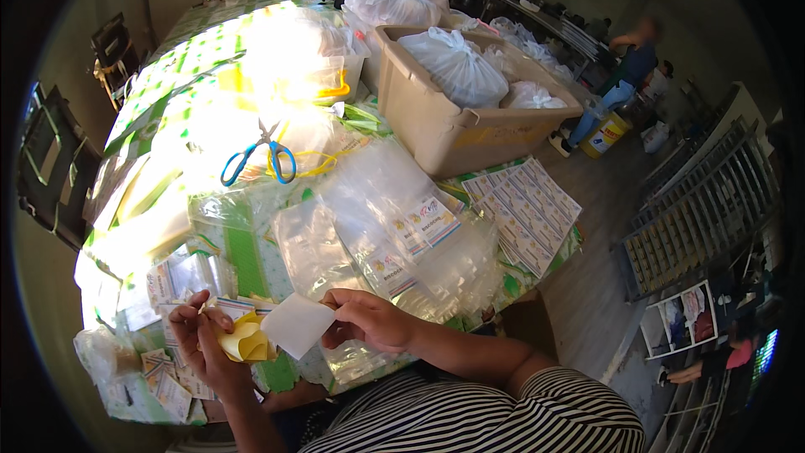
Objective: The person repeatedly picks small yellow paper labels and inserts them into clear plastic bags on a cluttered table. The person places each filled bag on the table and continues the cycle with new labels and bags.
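At the table's near edge, my left hand (210,340) holds crumpled yellow paper (244,341) between its fingers. Just right of it, my right hand (371,321) pinches the corner of a white paper piece (299,326), its pale blank side facing me. Beyond my hands lie clear plastic bags (377,201), some with printed labels (427,223) on them. A small stack of labelled packets (182,280) is on the left, and loose printed labels (168,387) lie beside my left hand. Blue-handled scissors (259,154) rest open farther back.
A tan plastic bin (465,132) holding tied plastic bags (456,66) stands at the back right of the table (239,258). Printed label sheets (528,211) lie near the right edge. A clear tub (352,69) sits in glare. People (629,69) stand in the background at right.
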Demonstrator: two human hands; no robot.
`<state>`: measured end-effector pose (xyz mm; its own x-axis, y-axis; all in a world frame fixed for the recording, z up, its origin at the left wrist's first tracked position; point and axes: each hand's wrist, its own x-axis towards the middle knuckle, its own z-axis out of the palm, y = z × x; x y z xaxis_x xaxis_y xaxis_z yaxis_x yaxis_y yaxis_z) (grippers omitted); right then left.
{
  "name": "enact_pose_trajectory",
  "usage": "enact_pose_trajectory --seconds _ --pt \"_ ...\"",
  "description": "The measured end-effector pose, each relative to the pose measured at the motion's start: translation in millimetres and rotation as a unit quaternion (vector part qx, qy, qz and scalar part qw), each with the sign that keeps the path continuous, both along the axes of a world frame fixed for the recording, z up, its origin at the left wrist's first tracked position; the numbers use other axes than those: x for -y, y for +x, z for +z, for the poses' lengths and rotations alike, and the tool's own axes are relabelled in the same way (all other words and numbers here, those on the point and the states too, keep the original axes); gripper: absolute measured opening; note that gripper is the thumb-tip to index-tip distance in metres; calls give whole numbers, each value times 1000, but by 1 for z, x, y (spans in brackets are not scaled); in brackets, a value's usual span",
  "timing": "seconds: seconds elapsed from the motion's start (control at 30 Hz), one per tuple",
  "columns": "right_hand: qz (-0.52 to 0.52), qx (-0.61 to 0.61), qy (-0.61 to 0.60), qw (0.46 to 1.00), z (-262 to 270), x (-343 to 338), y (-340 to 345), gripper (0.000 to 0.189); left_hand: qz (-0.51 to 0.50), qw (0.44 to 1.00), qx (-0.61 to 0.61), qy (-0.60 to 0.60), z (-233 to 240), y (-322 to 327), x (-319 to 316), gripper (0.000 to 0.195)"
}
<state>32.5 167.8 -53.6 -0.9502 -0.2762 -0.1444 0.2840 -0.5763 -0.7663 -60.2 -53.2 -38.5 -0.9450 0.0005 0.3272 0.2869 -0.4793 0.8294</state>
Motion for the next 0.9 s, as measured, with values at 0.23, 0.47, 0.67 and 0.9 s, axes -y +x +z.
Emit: enact_pose_trajectory --seconds 0.23,0.47,0.67,0.9 --pt "-138 -153 190 960 13 4 -2 14 -148 966 159 -141 9 11 4 20" --pt "-135 -476 589 639 36 -1 0 19 -300 907 272 -116 10 24 -7 36" --pt "-105 -543 614 563 31 -10 3 20 -313 882 335 -109 -2 18 -12 26" --pt "-70 -536 655 529 27 -23 11 14 -312 893 280 -166 3 26 -11 13"
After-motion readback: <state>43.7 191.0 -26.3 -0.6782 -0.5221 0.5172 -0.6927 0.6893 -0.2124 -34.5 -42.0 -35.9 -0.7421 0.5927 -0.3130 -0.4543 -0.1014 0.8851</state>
